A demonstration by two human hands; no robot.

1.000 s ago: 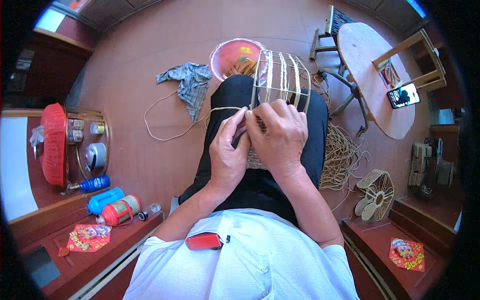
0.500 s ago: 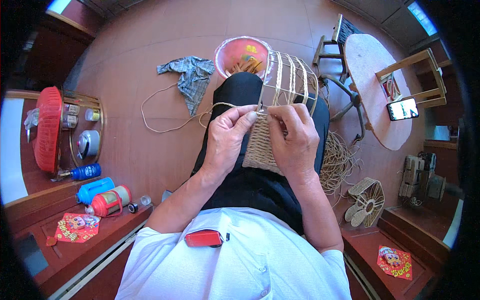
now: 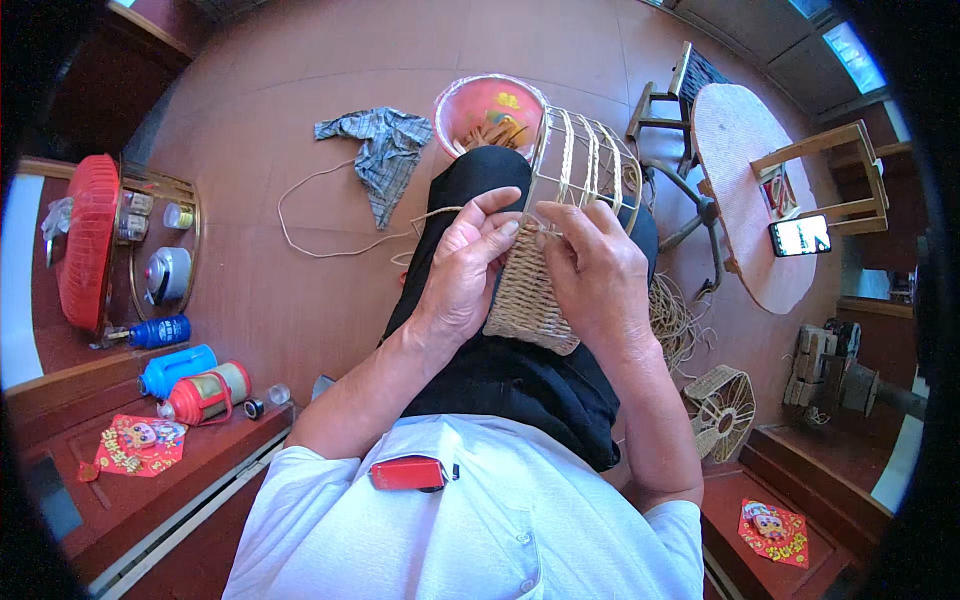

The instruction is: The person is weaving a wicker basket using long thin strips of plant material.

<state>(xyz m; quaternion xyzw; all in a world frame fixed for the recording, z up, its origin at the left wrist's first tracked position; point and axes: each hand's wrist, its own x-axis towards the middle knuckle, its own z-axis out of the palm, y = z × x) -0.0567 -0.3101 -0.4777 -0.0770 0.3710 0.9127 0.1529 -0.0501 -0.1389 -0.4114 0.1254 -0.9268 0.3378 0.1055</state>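
A basket-like frame of thin rods, with pale cords strung along it, leans over my lap and knees. Tan twisted cord is woven closely across its near part, the woven panel. My left hand is at the panel's upper left edge, its thumb and a finger closed on the rim while the index finger is raised. My right hand pinches a cord at the top row of the weave, thumb and index together. A loose cord runs from the floor toward my left hand.
A pink basin holding sticks stands beyond my knee; a checked shirt lies left of it. At right are a coil of cord, a fan-shaped wicker piece and an oval table with a phone. Flasks lie at left.
My left index finger has lifted away from the thumb. My right hand has shifted slightly right and lower, and the woven panel has tilted a little.
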